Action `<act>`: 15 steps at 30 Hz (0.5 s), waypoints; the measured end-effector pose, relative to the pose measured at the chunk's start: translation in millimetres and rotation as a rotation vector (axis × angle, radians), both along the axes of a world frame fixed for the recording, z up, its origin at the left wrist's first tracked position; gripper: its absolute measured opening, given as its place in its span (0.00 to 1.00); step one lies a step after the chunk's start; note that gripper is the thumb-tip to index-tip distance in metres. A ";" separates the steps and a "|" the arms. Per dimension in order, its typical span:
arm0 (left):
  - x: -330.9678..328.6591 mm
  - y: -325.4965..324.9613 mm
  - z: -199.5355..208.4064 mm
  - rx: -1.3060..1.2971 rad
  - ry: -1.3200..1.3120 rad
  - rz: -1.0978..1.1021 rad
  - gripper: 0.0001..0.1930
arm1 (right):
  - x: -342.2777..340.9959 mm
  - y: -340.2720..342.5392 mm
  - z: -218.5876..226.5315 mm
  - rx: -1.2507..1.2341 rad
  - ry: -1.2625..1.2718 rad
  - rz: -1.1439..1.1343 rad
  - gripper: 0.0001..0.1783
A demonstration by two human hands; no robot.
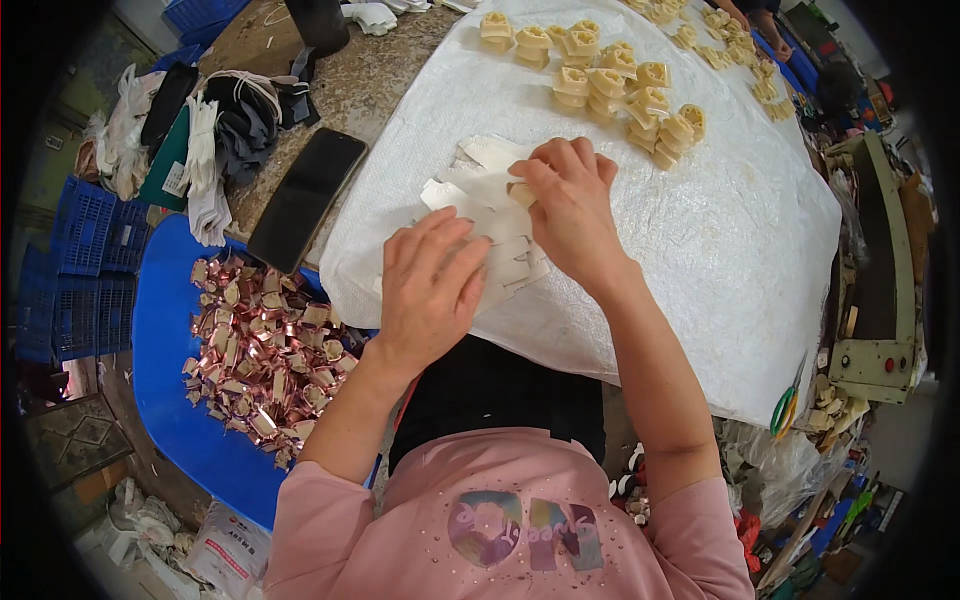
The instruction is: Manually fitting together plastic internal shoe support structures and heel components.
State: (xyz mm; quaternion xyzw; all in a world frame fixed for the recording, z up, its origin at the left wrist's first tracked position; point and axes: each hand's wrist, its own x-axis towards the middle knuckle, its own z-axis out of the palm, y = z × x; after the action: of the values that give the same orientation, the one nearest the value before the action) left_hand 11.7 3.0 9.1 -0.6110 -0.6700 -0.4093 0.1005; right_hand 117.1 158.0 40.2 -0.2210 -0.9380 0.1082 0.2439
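Several flat white cut pieces (480, 188) lie overlapping on a white woven sheet (740, 270) in front of me. My left hand (425, 285) rests on their near left side with its fingers spread. At their right edge, the thumb and fingers of my right hand (575, 205) pinch a small beige piece (521, 195); its exact kind is partly hidden by the fingers. Beyond my hands stand several cream rolled pieces (605, 85) with hollow tops, grouped on the sheet.
On the left, a blue tub (165, 400) holds a heap of shiny copper-pink pieces (265, 350). A black phone (308, 200) lies beside the sheet. Green-handled scissors (783, 412) sit at the right edge. Another person's hand (732, 12) shows at the far right.
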 end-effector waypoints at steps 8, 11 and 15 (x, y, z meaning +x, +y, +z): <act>-6.9 -10.6 -2.8 -0.071 -0.071 0.102 0.21 | 8.2 -4.6 -0.6 -0.066 -0.098 0.067 0.13; -6.4 -18.4 -9.6 -0.073 -0.095 0.129 0.20 | 6.8 -8.1 0.0 -0.024 -0.097 0.101 0.11; 4.9 -19.5 -9.2 -0.017 -0.007 0.107 0.18 | 3.1 -8.3 -2.7 -0.011 -0.203 0.127 0.09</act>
State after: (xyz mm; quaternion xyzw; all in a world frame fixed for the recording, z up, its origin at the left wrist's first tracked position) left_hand 16.6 -16.5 -0.1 -0.5737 -0.7055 -0.3998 0.1150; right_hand 120.2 149.7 37.5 -0.1725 -0.9694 0.1054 0.1391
